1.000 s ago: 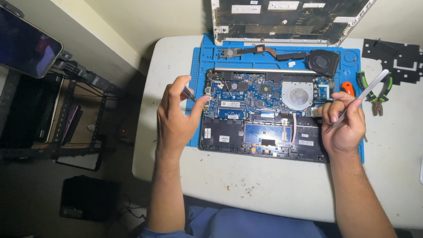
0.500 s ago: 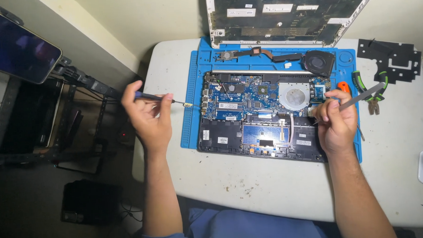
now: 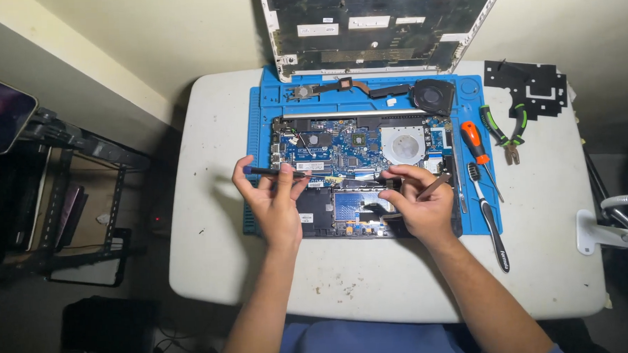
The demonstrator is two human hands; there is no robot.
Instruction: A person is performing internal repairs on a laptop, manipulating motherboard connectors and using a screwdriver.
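Observation:
An opened laptop base (image 3: 359,171) with its blue circuit board exposed lies on a blue work mat (image 3: 257,130). My left hand (image 3: 273,199) holds a thin black screwdriver (image 3: 272,172) sideways, tip pointing right over the board's left part. My right hand (image 3: 416,204) rests on the lower right of the laptop and grips a slim dark tool (image 3: 436,185), probably tweezers. The laptop's lid panel (image 3: 378,24) leans against the wall behind.
A removed fan with heat pipe (image 3: 394,91) lies at the mat's back. An orange-handled screwdriver (image 3: 474,142), a brush (image 3: 489,219), green-handled pliers (image 3: 504,131) and a black bracket (image 3: 530,85) lie right. A white clamp (image 3: 608,229) sits at the table's right edge; a dark rack (image 3: 57,199) stands left.
My left hand has come back from the table's left side to the laptop's left part with the screwdriver. My right hand has moved down and left onto the laptop.

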